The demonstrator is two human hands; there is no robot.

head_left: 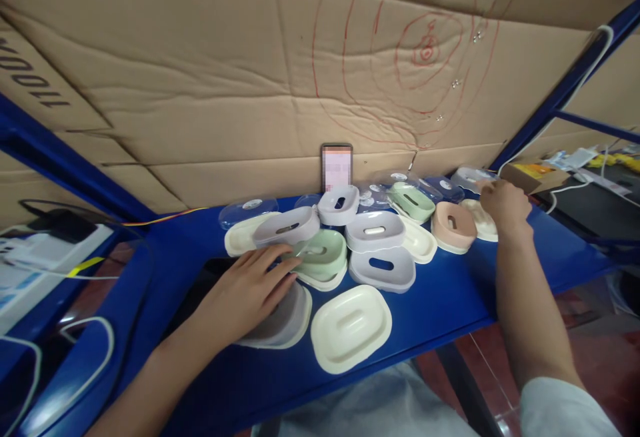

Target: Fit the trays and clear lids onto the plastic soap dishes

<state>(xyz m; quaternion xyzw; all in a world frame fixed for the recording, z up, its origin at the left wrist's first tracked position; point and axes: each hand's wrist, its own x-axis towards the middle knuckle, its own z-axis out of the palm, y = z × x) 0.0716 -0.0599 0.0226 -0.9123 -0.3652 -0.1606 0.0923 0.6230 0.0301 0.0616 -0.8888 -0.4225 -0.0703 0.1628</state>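
Observation:
My left hand (257, 281) has its fingers stretched out and a little apart. Their tips reach the left side of a green oval soap dish (327, 253) on a cream base; a grey dish (285, 320) lies partly beneath the palm. At the far right, my right hand (506, 209) has curled fingers at the edge of a pale grey soap dish (470, 177), with the fingertips partly hidden. Below that hand is a cream tray (481, 220), beside a peach dish (453, 225). A cream oval tray (351, 328) lies near the front edge.
Lilac dishes (383, 269), another green dish (411, 202) and clear oval lids (249, 210) crowd the blue table (450, 297). A phone (337, 167) leans against the cardboard wall (210, 90). Blue posts and white cables (575, 83) flank both sides.

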